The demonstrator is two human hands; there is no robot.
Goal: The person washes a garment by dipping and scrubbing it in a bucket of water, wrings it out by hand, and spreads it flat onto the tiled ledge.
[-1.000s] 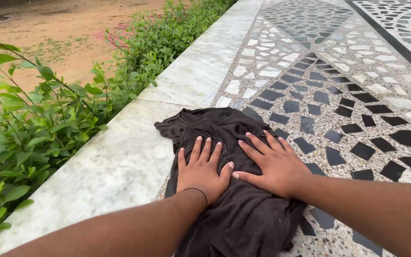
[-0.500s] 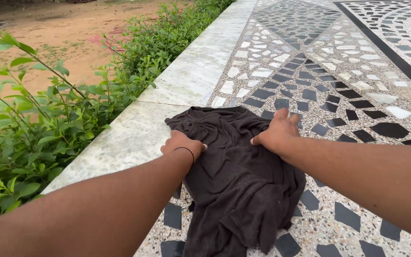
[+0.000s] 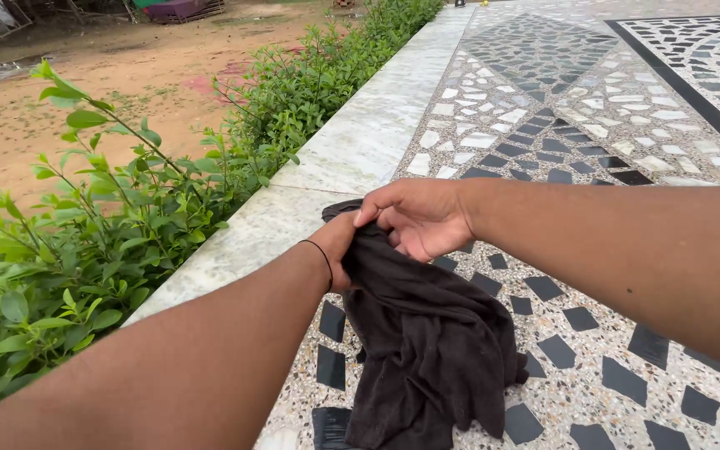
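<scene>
- My left hand [image 3: 342,250] and right hand [image 3: 417,218] both clench the top edge of the dark cloth [image 3: 427,342].
- It hangs onto the mosaic floor [image 3: 610,333], just beside the marble border [image 3: 360,142].
- I'd best grip evenly and lift it straight.

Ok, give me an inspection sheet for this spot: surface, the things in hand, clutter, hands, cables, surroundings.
Surface: mosaic floor of black and white stone chips, with a pale marble border on its left edge.
Job's things: dark brown cloth, crumpled, its top end lifted and its lower part lying on the floor.
Clutter: nothing seen.
Hands: left hand grips the cloth's top edge, a thin black band on its wrist; right hand pinches the same edge beside it.
Cables: nothing seen.
Surroundings: green hedge along the border, bare sandy ground beyond it.
</scene>
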